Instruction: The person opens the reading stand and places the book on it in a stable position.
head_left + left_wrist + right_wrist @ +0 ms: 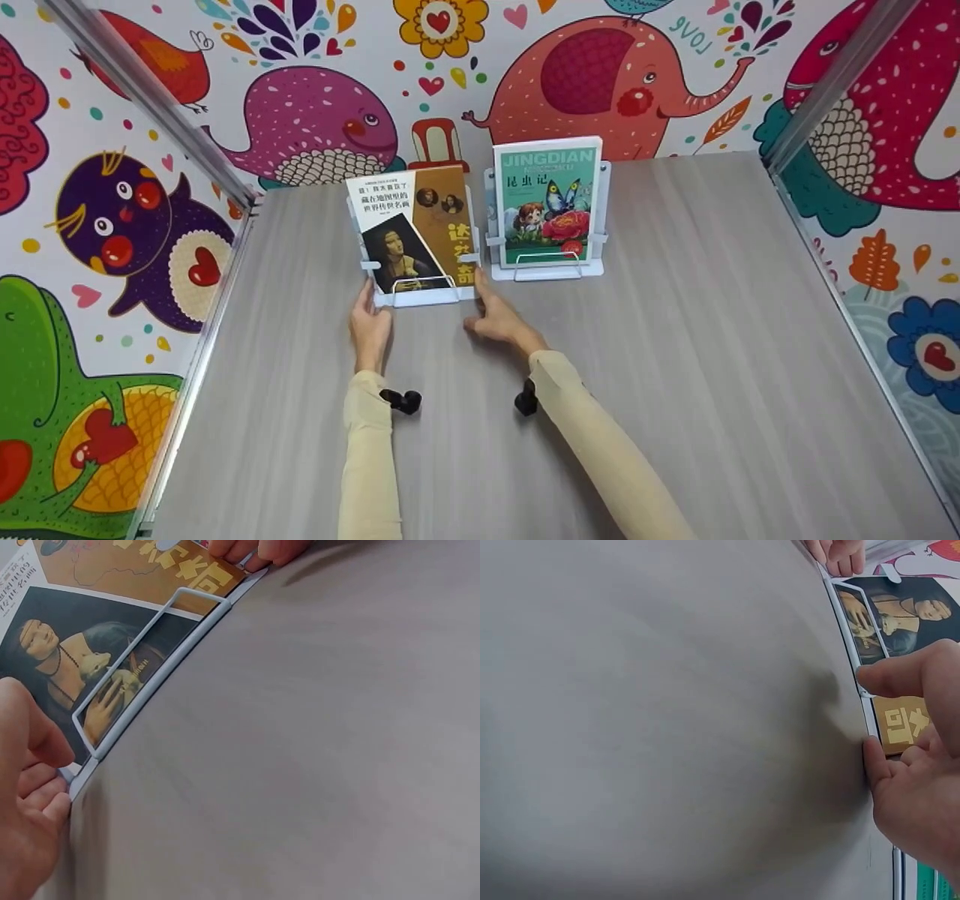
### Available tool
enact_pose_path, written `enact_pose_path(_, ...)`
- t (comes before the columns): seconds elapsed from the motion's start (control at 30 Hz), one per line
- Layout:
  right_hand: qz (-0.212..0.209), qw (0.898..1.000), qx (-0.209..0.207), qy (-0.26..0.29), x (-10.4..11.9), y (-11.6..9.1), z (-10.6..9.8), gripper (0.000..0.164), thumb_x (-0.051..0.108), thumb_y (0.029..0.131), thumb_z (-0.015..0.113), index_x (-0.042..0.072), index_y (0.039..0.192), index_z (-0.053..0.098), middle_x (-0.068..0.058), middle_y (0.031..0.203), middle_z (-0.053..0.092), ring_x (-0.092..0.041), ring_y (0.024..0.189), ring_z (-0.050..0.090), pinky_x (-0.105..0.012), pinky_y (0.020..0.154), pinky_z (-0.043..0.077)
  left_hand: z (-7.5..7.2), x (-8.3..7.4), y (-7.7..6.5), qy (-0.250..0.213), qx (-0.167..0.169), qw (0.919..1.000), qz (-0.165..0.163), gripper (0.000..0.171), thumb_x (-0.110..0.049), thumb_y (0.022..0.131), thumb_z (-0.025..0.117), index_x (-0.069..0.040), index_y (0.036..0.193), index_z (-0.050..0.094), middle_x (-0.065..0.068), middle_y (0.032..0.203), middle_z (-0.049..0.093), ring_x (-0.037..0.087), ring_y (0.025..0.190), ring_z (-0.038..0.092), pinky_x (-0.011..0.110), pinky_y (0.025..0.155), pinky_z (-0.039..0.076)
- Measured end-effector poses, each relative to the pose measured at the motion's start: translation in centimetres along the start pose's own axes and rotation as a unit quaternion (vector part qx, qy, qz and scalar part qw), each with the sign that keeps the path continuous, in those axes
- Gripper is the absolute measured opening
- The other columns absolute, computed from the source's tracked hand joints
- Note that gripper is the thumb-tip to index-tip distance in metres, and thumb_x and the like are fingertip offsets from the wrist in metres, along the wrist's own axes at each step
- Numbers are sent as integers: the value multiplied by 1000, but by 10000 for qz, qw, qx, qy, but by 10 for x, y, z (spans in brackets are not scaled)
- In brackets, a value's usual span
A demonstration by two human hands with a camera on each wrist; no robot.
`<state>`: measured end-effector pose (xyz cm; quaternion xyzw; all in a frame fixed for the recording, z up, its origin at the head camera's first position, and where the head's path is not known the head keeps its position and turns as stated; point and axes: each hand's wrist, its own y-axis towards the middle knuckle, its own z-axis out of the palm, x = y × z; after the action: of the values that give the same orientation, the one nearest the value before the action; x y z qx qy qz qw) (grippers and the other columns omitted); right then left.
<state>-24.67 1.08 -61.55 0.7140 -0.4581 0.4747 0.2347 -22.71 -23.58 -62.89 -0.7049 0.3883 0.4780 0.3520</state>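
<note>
A book with a portrait and a brown panel leans on a white book stand, held behind its side clips and wire front rest. My left hand holds the stand's lower left edge, its fingers bent at the corner. At the lower right edge, my right hand holds the stand, with the fingertips at its side and the thumb reaching out in front of the lower edge. Parts of the fingers are hidden by the stand and book.
Close on the right, a green-covered book rests on a second white book stand. Both stand near the back of the grey wood-grain table. A cartoon-patterned wall with metal corner posts rises behind and at both sides.
</note>
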Motion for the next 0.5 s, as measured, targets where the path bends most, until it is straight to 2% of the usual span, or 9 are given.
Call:
enact_pose_path(0.07, 31, 10000, -2, -38, 0, 1, 0, 104, 1, 83, 68, 0, 160, -2, -19, 170, -4, -28, 158, 3, -39, 129, 9, 1, 0, 2, -101, 57, 9999, 10, 65, -2, 91, 52, -12, 155, 41, 11, 160, 41, 27, 148, 39, 36, 123, 32)
enact_pose_path(0.33, 260, 9996, 71, -63, 4, 3, 1, 105, 1, 86, 67, 4, 161, -5, -15, 171, -8, -25, 158, -2, -39, 129, 6, 3, -2, 7, 26, 106, 9999, 15, 69, -2, 88, 52, -14, 156, 40, 9, 161, 40, 27, 149, 38, 36, 124, 30)
enact_pose_path(0.5, 378, 9993, 11, -80, 5, 5, 2, 101, 1, 89, 65, 6, 162, -6, -13, 171, -8, -25, 158, -1, -38, 129, 6, 5, -3, 11, 56, 59, 9999, 102, 64, -8, 93, 57, -12, 155, 42, 11, 160, 42, 28, 148, 39, 38, 123, 31)
